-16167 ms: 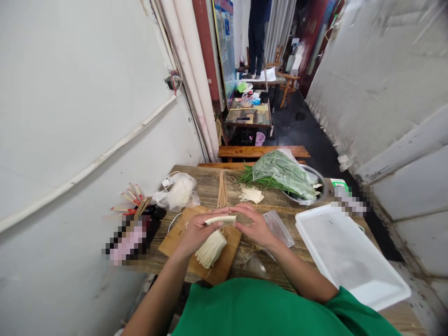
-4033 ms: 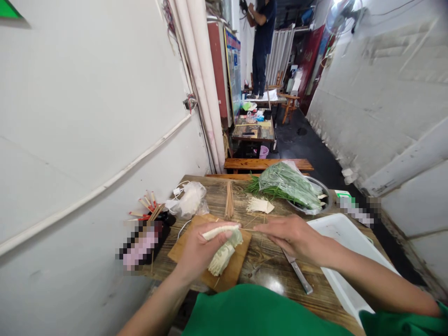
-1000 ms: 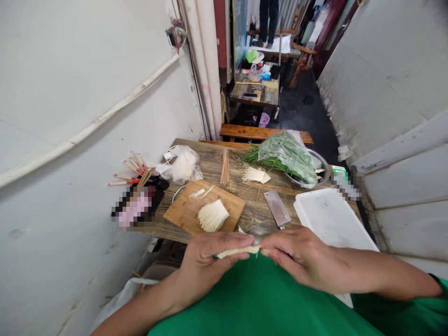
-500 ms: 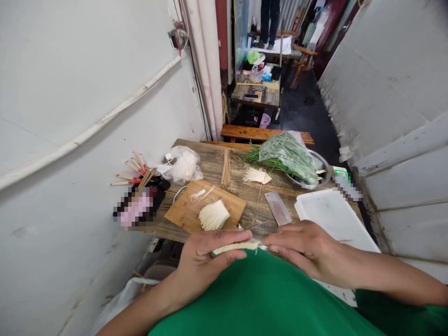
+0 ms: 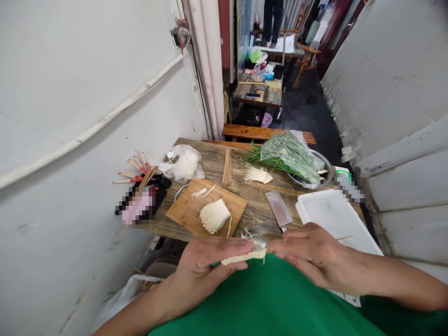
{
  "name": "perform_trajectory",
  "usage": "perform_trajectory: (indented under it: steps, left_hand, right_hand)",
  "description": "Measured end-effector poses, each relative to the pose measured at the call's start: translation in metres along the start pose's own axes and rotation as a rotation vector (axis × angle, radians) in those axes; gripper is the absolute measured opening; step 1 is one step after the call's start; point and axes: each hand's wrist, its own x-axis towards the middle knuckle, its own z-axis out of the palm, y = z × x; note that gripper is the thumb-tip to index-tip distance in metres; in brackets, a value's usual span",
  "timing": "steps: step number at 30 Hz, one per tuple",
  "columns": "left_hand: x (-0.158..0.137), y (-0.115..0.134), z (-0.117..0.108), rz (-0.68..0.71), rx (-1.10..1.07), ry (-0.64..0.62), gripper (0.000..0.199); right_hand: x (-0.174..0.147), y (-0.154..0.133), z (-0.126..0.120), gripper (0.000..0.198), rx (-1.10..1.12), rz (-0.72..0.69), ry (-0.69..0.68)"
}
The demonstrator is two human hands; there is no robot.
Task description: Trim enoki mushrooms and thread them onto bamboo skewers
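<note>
My left hand (image 5: 205,256) pinches a flat slab of enoki mushrooms (image 5: 244,256) between thumb and fingers, just in front of the green shirt. My right hand (image 5: 315,254) is closed on a bamboo skewer (image 5: 269,252), its short visible length meeting the slab's right end. How deep it goes is hidden. Past the right hand a thin stick end (image 5: 345,238) shows over the tray; I cannot tell if it is the same skewer. A larger enoki bunch (image 5: 215,216) lies on the wooden cutting board (image 5: 184,212). Beyond my right hand rests a cleaver (image 5: 279,207).
On the wooden table (image 5: 210,156) lie a skewer bundle (image 5: 227,167), a smaller enoki bunch (image 5: 258,175), a plastic bag (image 5: 185,163) and bagged greens (image 5: 292,156) over a metal bowl (image 5: 329,170). A white tray (image 5: 322,205) stands right. Far back, a person's legs (image 5: 273,21) show.
The enoki slab has shifted slightly right and down within my left hand, and loose strands now show behind it. My right hand stays close to its end. The view has moved slightly.
</note>
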Motion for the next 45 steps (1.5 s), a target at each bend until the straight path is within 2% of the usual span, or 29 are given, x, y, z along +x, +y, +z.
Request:
perform_trajectory:
  steps: [10,29,33,37,40,45]
  left_hand:
    - [-0.001,-0.001,0.004,-0.013,-0.023,0.020,0.043]
    - [-0.002,-0.002,0.009,-0.034,-0.044,0.027,0.039]
    - [-0.002,0.000,0.007,-0.046,-0.007,0.083,0.039]
    - [-0.002,0.001,0.006,-0.123,0.027,0.082,0.032]
    - [-0.002,0.002,0.007,-0.172,-0.035,0.069,0.028]
    - [0.000,0.001,0.009,-0.177,-0.109,0.031,0.030]
  right_hand:
    - [-0.001,-0.001,0.006,0.017,-0.010,-0.016,0.053]
    - [0.009,-0.003,0.013,0.021,0.015,-0.010,0.042]
    - [0.009,-0.005,0.006,0.020,0.003,0.050,-0.006]
    - [0.002,-0.002,-0.005,0.019,-0.027,0.101,-0.051]
    - [-0.005,0.005,-0.004,0.019,0.001,0.054,-0.041]
    - [-0.009,0.015,0.008,0.018,0.054,-0.041,0.078]
